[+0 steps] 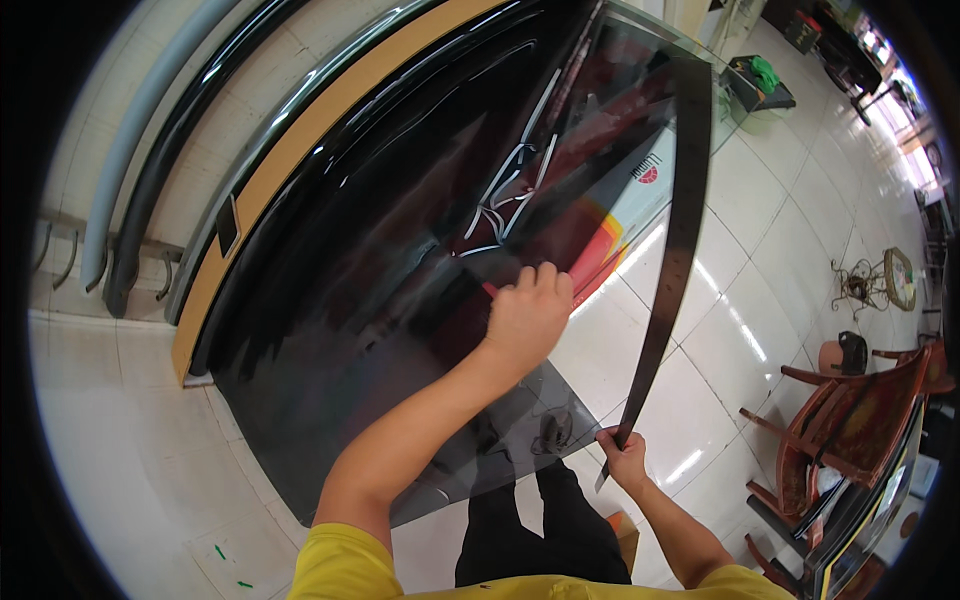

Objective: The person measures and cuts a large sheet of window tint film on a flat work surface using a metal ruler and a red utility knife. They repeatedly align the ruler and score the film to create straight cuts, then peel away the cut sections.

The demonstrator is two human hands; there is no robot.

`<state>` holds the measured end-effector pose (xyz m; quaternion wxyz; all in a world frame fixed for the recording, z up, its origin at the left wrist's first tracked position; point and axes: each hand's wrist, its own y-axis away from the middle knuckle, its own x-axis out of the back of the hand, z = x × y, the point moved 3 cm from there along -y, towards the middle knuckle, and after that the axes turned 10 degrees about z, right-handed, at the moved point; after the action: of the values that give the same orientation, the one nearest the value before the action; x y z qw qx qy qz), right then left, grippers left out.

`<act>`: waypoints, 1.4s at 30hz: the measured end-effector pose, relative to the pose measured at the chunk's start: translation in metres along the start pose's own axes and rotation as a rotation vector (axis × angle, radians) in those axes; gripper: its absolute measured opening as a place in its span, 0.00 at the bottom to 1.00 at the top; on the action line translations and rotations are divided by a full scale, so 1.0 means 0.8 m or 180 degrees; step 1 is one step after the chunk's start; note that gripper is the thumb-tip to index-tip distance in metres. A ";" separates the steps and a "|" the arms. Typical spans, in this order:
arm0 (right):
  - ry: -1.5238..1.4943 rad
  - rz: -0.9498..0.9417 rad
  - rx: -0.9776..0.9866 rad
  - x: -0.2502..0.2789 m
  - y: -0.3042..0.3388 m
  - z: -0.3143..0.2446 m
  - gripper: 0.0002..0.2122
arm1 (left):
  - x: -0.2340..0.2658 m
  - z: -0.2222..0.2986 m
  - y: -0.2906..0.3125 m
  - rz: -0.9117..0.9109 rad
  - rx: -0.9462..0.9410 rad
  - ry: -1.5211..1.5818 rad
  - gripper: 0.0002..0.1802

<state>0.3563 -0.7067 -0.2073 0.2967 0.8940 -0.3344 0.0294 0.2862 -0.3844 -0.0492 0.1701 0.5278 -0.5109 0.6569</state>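
The person's yellow shirt [520, 590] is filling the lower edge, with black trousers [540, 530] showing below it, and both bare forearms are reaching up from there. The left hand [528, 312] is pressing down on a large sheet of dark tinted film [400, 280], its fingers curled over the sheet near the middle of the right edge; this grip is closed against the film, though whether it is pinching the sheet or only pressing it cannot be told. The right hand [626, 462] is closing around the near end of a long, thin black strip [680, 240], like a straightedge, which is running away from the person and bending along the film's right side, just beside it. The film is lying spread across a wide glass panel with a tan border [300, 140], reflecting lights and a red and orange shape beneath it. Its near corner is hanging over the white tiled floor [730, 300]. A wooden armchair [850, 420] is standing well apart on the right, and grey and black tubes [150, 150] are resting on wall hooks at the left.
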 end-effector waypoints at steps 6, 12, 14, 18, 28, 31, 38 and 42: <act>-0.0078 0.0078 0.0224 0.006 0.005 -0.003 0.08 | -0.011 0.008 0.020 0.0053 -0.0087 -0.0003 0.09; -0.0162 0.0222 0.0503 0.000 0.010 -0.002 0.10 | -0.010 0.007 0.042 0.0066 -0.0257 0.0212 0.10; -0.0156 0.0197 0.0517 -0.003 0.011 0.001 0.10 | -0.009 0.006 0.050 0.0111 -0.0292 0.0296 0.10; -0.0079 0.0191 0.0339 -0.005 0.009 0.011 0.09 | -0.014 0.003 0.064 0.0153 -0.0409 0.0360 0.10; -0.0023 0.0405 0.0186 0.018 0.015 0.052 0.07 | -0.019 0.029 0.084 0.0136 -0.0502 0.0381 0.07; -0.0067 0.0448 0.0174 0.031 0.015 0.078 0.08 | -0.019 0.048 0.092 0.0007 -0.0478 0.0487 0.07; -0.0123 0.0295 -0.0010 0.069 0.008 0.110 0.09 | -0.022 0.090 0.110 -0.0241 -0.0280 0.0633 0.08; -0.0131 0.0254 -0.0226 0.087 0.012 0.114 0.12 | -0.018 0.110 0.114 -0.0070 -0.0127 0.0678 0.09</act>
<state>0.3910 -0.8033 -0.2597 0.3200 0.8693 -0.3766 0.0110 0.2678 -0.4931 -0.1136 0.2412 0.4571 -0.4971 0.6970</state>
